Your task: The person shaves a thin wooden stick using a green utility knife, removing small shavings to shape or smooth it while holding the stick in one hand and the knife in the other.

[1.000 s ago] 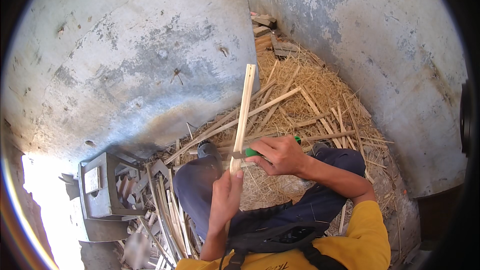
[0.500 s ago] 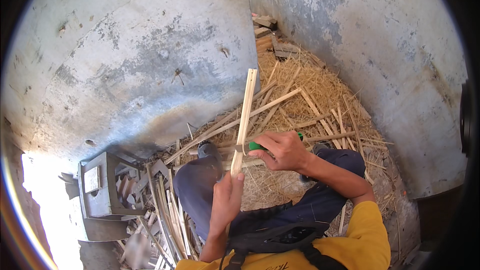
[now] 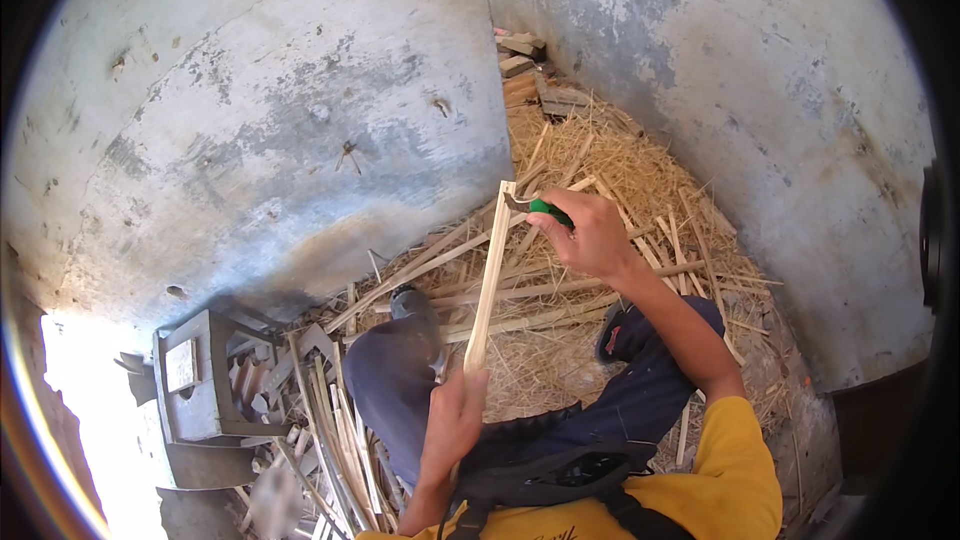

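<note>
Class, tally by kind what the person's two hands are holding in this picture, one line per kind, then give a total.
Pale wooden slat, lower end gripped in the left hand: 1
Green-handled blade tool, in the right hand at the slat's top end: 1
Total: 2

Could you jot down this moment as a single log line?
left hand: grips lower end of wooden strip | right hand: holds green-handled knife at strip's top | around: straw pile, scrap sticks

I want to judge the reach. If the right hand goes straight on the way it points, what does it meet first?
Most likely the top end of the wooden strip: the right hand points its green-handled blade left at it, seemingly touching already.
</note>
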The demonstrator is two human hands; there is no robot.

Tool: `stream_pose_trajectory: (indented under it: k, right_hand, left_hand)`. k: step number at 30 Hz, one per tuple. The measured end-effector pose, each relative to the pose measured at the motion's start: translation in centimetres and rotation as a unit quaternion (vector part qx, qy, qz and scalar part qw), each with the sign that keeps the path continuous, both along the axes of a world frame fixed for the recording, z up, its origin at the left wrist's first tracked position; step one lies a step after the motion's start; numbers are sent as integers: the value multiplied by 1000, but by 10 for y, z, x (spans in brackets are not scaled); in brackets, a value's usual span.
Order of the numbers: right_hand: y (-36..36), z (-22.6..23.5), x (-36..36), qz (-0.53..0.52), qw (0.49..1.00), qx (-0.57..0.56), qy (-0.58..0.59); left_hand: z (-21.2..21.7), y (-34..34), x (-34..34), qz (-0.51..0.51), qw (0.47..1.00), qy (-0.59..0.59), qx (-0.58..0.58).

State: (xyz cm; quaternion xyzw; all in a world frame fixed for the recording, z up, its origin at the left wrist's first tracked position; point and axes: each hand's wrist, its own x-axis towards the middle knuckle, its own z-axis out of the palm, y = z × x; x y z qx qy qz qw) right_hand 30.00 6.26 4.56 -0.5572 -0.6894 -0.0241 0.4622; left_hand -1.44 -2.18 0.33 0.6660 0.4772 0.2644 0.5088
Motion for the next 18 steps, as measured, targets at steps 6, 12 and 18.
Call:
stream_pose_trajectory:
  k: [6,12,18]
  right_hand:
    - [30,15,100,-173,958,-210,93]
    - [17,-6,113,-112,928,-351,-59]
    - [2,13,28,46,968,-137,206]
  left_hand:
    - [-1,-22,-18,-21,999,9,-29]
    - [-12,-2,-29,-2,994,-49,-94]
    - [-16,-2,-21,-14,1000,-9,-21]
